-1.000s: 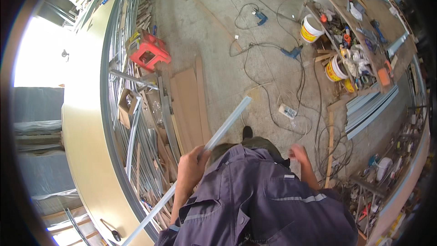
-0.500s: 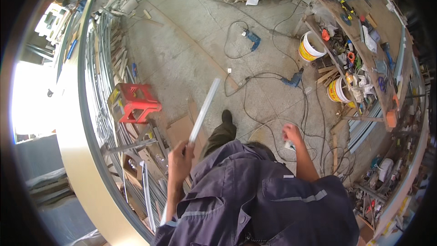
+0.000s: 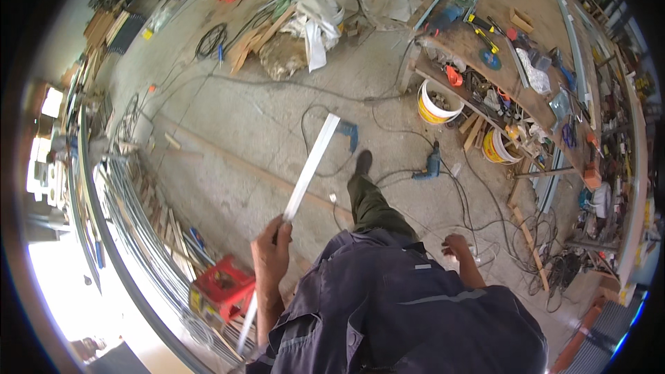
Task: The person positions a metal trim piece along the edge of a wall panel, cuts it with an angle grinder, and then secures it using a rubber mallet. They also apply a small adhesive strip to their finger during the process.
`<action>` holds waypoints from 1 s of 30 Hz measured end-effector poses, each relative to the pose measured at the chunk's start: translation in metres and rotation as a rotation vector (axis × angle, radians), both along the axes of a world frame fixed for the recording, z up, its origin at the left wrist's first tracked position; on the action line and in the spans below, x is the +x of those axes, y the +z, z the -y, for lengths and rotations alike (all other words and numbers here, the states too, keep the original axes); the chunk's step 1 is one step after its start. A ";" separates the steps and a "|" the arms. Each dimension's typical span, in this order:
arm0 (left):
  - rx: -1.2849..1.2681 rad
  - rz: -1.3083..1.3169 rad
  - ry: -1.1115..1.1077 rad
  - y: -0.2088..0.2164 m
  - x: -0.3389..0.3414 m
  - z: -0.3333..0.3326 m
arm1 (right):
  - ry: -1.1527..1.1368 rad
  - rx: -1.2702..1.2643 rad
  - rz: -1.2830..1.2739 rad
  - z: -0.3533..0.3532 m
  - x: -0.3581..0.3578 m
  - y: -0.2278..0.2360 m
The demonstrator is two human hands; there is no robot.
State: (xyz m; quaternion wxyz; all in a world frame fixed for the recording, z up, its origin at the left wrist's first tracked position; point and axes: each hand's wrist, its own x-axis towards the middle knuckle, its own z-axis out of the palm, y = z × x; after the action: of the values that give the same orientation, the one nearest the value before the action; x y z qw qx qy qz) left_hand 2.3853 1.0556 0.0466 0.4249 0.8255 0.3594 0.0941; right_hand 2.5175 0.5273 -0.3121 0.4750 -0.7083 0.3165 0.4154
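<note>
My left hand (image 3: 271,252) is closed around a long, narrow white strip (image 3: 312,168), which looks like a metal or plastic profile. It slants up and away over the floor, and its other end comes out below the hand beside my forearm. My right hand (image 3: 457,246) hangs low on the right, fingers curled; something small and pale shows at it, too unclear to name. Past the strip's far end lies a blue power drill (image 3: 350,137), partly hidden by it. A second blue drill (image 3: 431,165) rests on the floor farther right.
Power cords (image 3: 463,197) trail over the concrete floor. A cluttered workbench (image 3: 516,90) stands to the right, with a white-and-yellow bucket (image 3: 431,112) beside it. Long metal profiles (image 3: 149,215) and a red stool (image 3: 225,284) line the left. Sacks and boards (image 3: 305,34) lie ahead.
My view has swung toward the right and forward, bringing the bench and buckets closer. One foot has stepped ahead. My left hand keeps hold of the strip; my right hand stays low at my side.
</note>
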 end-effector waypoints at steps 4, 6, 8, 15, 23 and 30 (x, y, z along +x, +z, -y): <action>-0.105 0.025 -0.035 -0.039 0.096 -0.049 | 0.070 -0.020 0.332 -0.109 0.180 -0.005; -0.163 -0.098 -0.105 -0.028 0.159 -0.076 | 0.189 -0.108 0.603 -0.135 0.264 -0.013; -0.211 -0.069 -0.055 -0.025 0.206 -0.098 | 0.059 0.086 0.595 -0.220 0.357 0.087; -0.084 -0.007 -0.329 0.007 0.411 -0.164 | -0.008 -0.275 0.959 -0.289 0.609 0.172; -0.032 -0.119 -0.789 -0.026 0.654 -0.220 | -0.198 -0.654 0.782 -0.359 0.708 0.189; 0.029 -0.209 -1.351 -0.043 0.908 -0.238 | -0.379 -0.458 0.696 -0.335 0.724 0.211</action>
State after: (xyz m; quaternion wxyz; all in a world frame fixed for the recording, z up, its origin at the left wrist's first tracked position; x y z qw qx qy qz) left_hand 3.2938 1.2932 0.0040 0.3422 0.8791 -0.1967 -0.2671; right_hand 3.2415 0.8618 -0.1014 0.4520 -0.8221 0.3456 -0.0222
